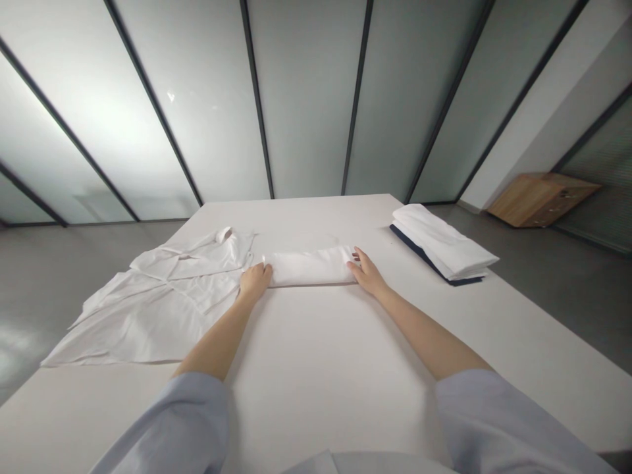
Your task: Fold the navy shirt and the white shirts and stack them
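Observation:
A white garment [311, 266], folded into a long flat band, lies crosswise on the table in front of me. My left hand [255, 280] grips its left end, thumb near the top and the other fingers mostly hidden. At the opposite end, my right hand [368, 273] holds the edge between thumb and fingers, which are slightly spread. Just left of my left hand, loose white shirts [162, 296] lie spread out and wrinkled, one over another.
The white table [326, 368] reaches away from me. On its right side sits a stack of folded white clothes [442, 240] over a dark navy piece [419, 253]. Frosted glass panels [306, 99] stand behind the table, and a wooden cabinet [538, 197] is on the floor at right.

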The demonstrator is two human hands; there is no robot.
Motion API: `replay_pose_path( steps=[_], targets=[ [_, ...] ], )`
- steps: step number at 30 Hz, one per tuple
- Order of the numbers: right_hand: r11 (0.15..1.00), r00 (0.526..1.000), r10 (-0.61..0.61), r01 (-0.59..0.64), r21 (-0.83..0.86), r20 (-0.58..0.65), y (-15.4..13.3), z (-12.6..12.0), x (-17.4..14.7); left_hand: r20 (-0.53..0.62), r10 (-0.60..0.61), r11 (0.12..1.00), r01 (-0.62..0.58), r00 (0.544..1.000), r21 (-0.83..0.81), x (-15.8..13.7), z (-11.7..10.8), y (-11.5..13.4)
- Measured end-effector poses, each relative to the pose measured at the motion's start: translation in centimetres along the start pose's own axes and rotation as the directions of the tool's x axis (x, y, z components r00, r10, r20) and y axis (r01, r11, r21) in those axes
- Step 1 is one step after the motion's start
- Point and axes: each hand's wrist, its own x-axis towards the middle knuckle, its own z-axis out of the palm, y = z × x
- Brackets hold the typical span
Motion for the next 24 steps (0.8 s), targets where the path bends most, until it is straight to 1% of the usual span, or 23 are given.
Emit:
replay_pose_path(
  steps=[2, 4, 6, 8, 10, 11, 13, 15, 16, 17, 19, 24],
  targets=[
    [0.993, 0.994, -0.107, 0.105, -0.044, -0.024, -0.4, -0.1, 0.0, -0.025, 0.013, 1.000, -0.013, 1.000, -0.002, -0.1, 0.0, -0.2],
    [0.979, 0.983, -0.181, 0.177, -0.101, -0.026, -0.7, -0.2, 0.1, -0.111, 0.025, 0.999, -0.027, 0.993, -0.021, -0.2, 0.0, -0.2],
    [0.970, 0.980, -0.198, 0.195, -0.144, -0.005, -1.0, -0.4, 0.1, -0.221, 0.042, 0.997, -0.054, 0.974, -0.047, -0.5, 0.0, -0.1],
    [0.967, 0.982, -0.186, 0.188, -0.170, 0.028, -1.0, -0.5, 0.1, -0.305, 0.091, 0.992, -0.114, 0.948, -0.056, -0.8, -0.1, 0.1],
    [0.965, 0.983, -0.170, 0.179, -0.192, 0.064, -0.9, -0.4, 0.1, -0.343, 0.168, 0.980, -0.193, 0.924, -0.040, -1.0, -0.2, 0.1],
    [0.963, 0.984, -0.161, 0.174, -0.203, 0.081, -0.9, -0.4, 0.1, -0.345, 0.213, 0.972, -0.236, 0.914, -0.026, -1.0, -0.1, 0.2],
    [0.960, 0.983, -0.145, 0.168, -0.225, 0.116, -0.7, -0.3, 0.1, -0.294, 0.317, 0.944, -0.331, 0.902, 0.001, -1.0, 0.0, 0.2],
    [0.955, 0.978, -0.138, 0.173, -0.242, 0.155, -0.7, -0.2, 0.1, -0.179, 0.387, 0.919, -0.394, 0.904, -0.002, -0.9, 0.4, 0.3],
    [0.953, 0.976, -0.134, 0.175, -0.249, 0.173, -0.7, -0.2, 0.2, -0.120, 0.397, 0.916, -0.401, 0.910, -0.012, -0.8, 0.6, 0.4],
    [0.951, 0.973, -0.125, 0.173, -0.255, 0.192, -0.8, -0.2, 0.2, -0.071, 0.389, 0.920, -0.391, 0.919, -0.024, -0.7, 0.8, 0.4],
    [0.951, 0.971, -0.086, 0.147, -0.274, 0.222, -1.2, -0.4, 0.3, -0.019, 0.348, 0.936, -0.349, 0.937, -0.041, -0.5, 1.3, 0.4],
    [0.940, 0.966, 0.077, 0.012, -0.341, 0.245, -2.4, -0.9, 0.5, 0.005, 0.328, 0.943, -0.327, 0.945, -0.057, 0.0, 1.9, 0.3]
  ],
)
